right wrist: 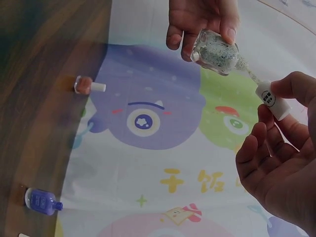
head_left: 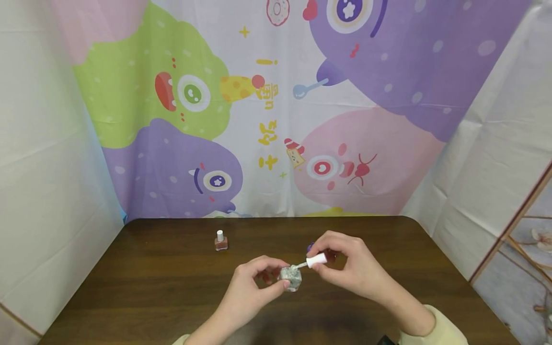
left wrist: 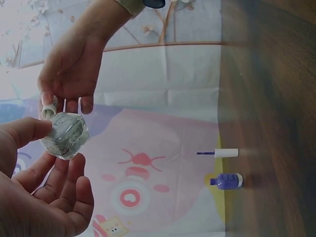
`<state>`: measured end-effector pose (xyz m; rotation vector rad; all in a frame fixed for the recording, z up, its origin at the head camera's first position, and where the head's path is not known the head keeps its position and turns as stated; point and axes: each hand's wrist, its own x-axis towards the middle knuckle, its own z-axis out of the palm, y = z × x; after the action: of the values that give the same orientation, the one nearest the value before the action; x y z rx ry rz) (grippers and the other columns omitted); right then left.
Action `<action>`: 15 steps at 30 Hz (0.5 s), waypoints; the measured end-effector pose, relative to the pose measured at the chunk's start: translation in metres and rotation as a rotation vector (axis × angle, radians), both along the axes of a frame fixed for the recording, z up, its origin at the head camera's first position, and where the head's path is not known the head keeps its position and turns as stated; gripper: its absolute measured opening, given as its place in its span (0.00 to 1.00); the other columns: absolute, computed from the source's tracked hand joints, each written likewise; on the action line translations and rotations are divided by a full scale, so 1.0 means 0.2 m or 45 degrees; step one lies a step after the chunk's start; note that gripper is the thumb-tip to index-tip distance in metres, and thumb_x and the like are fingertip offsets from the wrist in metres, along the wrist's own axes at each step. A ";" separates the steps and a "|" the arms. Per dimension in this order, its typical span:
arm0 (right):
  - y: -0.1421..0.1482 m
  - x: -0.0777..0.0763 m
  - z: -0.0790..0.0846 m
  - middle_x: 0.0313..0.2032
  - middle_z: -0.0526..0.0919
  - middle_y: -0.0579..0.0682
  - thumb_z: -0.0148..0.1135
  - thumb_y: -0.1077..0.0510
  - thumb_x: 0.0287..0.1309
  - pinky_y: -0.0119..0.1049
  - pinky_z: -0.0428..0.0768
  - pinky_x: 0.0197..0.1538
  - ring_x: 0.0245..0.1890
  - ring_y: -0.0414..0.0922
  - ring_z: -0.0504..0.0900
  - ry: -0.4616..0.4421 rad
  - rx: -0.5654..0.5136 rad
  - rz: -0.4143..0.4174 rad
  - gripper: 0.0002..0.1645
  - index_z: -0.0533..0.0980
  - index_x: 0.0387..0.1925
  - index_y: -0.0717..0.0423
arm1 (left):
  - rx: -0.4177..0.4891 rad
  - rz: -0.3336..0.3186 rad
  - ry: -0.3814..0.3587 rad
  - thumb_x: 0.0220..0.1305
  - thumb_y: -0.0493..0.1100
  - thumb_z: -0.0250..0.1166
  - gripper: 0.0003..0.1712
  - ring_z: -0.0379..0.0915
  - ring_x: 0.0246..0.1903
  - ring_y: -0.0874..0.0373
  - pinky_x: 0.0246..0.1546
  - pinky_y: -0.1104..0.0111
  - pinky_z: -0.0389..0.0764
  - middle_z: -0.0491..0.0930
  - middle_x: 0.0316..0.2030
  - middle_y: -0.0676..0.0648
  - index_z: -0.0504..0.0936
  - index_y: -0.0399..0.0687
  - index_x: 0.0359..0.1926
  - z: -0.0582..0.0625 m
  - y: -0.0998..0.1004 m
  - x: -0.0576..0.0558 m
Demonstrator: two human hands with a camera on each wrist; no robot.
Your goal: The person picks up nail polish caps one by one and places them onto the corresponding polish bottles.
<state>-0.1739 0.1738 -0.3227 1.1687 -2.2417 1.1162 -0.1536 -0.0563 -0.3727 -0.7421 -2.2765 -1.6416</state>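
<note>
My left hand (head_left: 252, 285) grips a clear glass nail polish bottle (head_left: 291, 278) with whitish, speckled polish inside, fingers and thumb on its sides. The bottle is tilted, its neck toward the other hand. Between thumb and fingers, my right hand (head_left: 349, 263) pinches the white brush cap (right wrist: 272, 100). The thin speckled brush (right wrist: 253, 75) reaches from the cap to the mouth of the bottle, its tip right at the neck. Both hands are raised over the dark wooden table (head_left: 172, 287).
A capped brown-pink polish bottle (head_left: 221, 242) stands at the back left of the table. An uncapped purple polish bottle (left wrist: 228, 181) stands beyond my right hand, beside its white cap with purple brush (left wrist: 219, 153). A cartoon-printed curtain (head_left: 267, 191) hangs behind the table.
</note>
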 end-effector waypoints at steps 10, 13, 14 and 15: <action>-0.01 0.00 0.00 0.32 0.80 0.38 0.70 0.63 0.47 0.30 0.76 0.29 0.28 0.34 0.74 0.011 0.020 0.017 0.13 0.79 0.34 0.43 | 0.006 -0.029 0.019 0.51 0.42 0.72 0.12 0.75 0.30 0.59 0.32 0.68 0.78 0.82 0.32 0.57 0.84 0.56 0.39 0.00 0.00 0.00; -0.02 0.00 -0.01 0.32 0.80 0.39 0.70 0.63 0.48 0.31 0.76 0.29 0.28 0.35 0.74 0.009 0.020 0.025 0.13 0.79 0.34 0.43 | 0.010 -0.036 0.022 0.51 0.42 0.72 0.12 0.75 0.30 0.58 0.32 0.68 0.78 0.82 0.32 0.57 0.84 0.56 0.39 0.00 0.00 0.00; -0.02 0.00 -0.01 0.32 0.80 0.39 0.70 0.63 0.48 0.31 0.76 0.28 0.28 0.35 0.74 0.009 0.021 0.028 0.13 0.79 0.34 0.43 | 0.012 -0.037 0.024 0.51 0.42 0.72 0.12 0.75 0.30 0.58 0.32 0.68 0.78 0.82 0.32 0.57 0.84 0.56 0.39 0.00 0.00 0.00; -0.02 0.00 -0.01 0.32 0.80 0.39 0.70 0.63 0.48 0.31 0.76 0.29 0.28 0.35 0.74 0.009 0.022 0.028 0.13 0.79 0.34 0.43 | 0.014 -0.038 0.028 0.51 0.42 0.72 0.12 0.76 0.30 0.57 0.32 0.69 0.78 0.82 0.32 0.56 0.84 0.56 0.39 0.00 0.00 0.00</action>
<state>-0.1743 0.1701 -0.3251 1.2053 -2.2427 1.1013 -0.1532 -0.0559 -0.3735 -0.7916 -2.2503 -1.6499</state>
